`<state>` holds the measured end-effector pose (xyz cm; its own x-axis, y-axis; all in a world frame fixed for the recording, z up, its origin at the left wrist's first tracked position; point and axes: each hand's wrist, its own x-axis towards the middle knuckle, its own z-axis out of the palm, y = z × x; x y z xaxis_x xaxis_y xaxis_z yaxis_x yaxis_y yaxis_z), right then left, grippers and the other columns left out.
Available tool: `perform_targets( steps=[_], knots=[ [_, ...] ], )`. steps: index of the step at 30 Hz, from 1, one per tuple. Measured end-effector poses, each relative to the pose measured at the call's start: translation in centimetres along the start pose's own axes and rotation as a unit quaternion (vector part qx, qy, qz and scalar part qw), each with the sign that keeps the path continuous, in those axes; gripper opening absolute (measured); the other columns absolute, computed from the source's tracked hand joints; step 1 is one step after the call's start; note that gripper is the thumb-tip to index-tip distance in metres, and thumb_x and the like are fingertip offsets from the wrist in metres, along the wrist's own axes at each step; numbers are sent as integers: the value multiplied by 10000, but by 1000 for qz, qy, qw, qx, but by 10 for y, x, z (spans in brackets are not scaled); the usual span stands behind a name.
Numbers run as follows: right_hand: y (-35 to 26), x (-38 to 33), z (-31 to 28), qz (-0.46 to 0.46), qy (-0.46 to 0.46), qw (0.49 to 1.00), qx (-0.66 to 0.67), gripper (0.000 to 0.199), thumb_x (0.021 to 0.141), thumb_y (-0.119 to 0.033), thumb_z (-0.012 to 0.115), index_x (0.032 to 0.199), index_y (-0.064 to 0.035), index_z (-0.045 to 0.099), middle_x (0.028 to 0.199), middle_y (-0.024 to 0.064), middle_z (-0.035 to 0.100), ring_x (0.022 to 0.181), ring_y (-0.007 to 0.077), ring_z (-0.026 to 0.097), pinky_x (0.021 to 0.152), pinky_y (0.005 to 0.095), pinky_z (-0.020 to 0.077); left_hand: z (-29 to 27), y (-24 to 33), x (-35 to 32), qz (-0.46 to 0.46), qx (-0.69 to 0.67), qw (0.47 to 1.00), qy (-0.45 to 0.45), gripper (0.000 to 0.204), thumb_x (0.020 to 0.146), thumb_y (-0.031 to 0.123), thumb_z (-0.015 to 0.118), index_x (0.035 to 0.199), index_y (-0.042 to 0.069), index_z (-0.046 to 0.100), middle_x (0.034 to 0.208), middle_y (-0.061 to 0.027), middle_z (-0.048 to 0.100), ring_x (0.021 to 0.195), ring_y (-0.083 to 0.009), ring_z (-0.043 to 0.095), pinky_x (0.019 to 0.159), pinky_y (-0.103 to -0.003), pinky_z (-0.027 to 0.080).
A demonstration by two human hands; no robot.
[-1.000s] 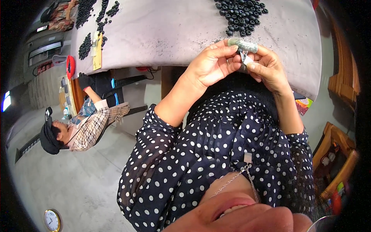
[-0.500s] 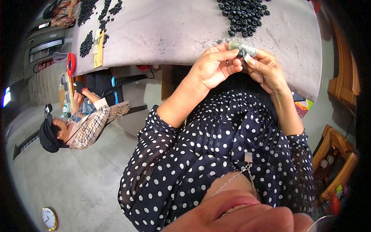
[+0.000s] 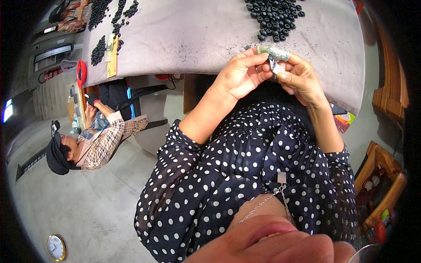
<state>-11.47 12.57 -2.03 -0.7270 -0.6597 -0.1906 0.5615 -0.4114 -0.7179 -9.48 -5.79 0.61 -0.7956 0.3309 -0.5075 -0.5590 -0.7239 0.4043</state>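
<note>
Both hands meet above the near edge of the cloth-covered table [image 3: 197, 59]. My left hand [image 3: 244, 73] is closed, thumb against forefinger, on a small black round part [image 3: 271, 61], mostly hidden now. My right hand [image 3: 302, 78] pinches a small pale, dark-marked strip [image 3: 276, 67] close against that part; whether it is a blade I cannot tell. A grey-green wrapped sleeve [image 3: 272, 53] lies in line with my right forefinger and seems to cover it. Beyond the hands lies a pile of black round parts [image 3: 276, 19], several showing a hollow middle.
Black crumbs [image 3: 210, 49] are scattered on the cloth. More black parts [image 3: 98, 50] lie at the far left, beside a yellow wooden strip [image 3: 112, 57] and a red bowl [image 3: 81, 72]. A person in a checked shirt [image 3: 103, 151] sits to the left. Wooden furniture [image 3: 381, 188] stands right.
The pale strip has turned and shows more of its face, covering much of the black part. The wrapped sleeve has shifted slightly left. Both hands stay together in nearly the same place.
</note>
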Motion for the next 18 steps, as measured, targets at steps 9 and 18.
perform_targets(
  steps=[9,18],
  knots=[
    [-1,2,-1,9,-2,1000,25,403,797,-91,658,1159,26,524,713,-24,520,521,19,437,401,139,340,-2,1,1,-17,-9,1000,-14,159,855,47,565,1012,22,560,871,-63,620,678,-115,617,641,-262,559],
    [-1,5,-1,-6,65,998,23,255,835,-84,618,1063,18,569,725,17,557,482,32,417,406,150,328,-48,56,9,255,485,830,103,122,797,55,630,913,15,637,813,-49,637,667,-128,603,635,-248,501]
  ],
)
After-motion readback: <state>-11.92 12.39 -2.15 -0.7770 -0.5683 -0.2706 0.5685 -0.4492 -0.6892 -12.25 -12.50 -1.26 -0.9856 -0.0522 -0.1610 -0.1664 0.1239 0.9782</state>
